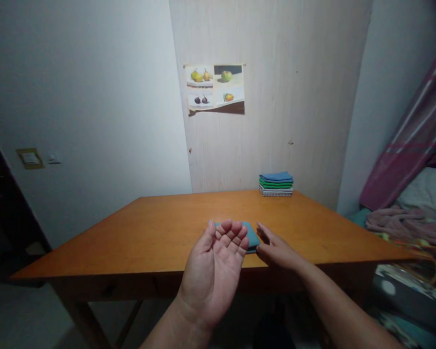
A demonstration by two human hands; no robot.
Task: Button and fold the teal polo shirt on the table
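A folded teal cloth lies near the front edge of the wooden table, partly hidden behind my left hand. My left hand is raised in front of it, palm up, fingers slightly curled and apart, holding nothing. At the cloth's right side is my right hand, its fingers and thumb parted; whether it touches the cloth I cannot tell. Toward the back right of the table stands a neat stack of folded cloths, blue on top, green in the middle, and checked grey-white at the bottom.
A fruit picture sheet hangs on the wall behind the table. To the right are a pink curtain, a heap of fabric and a dark box. A wall switch is at left.
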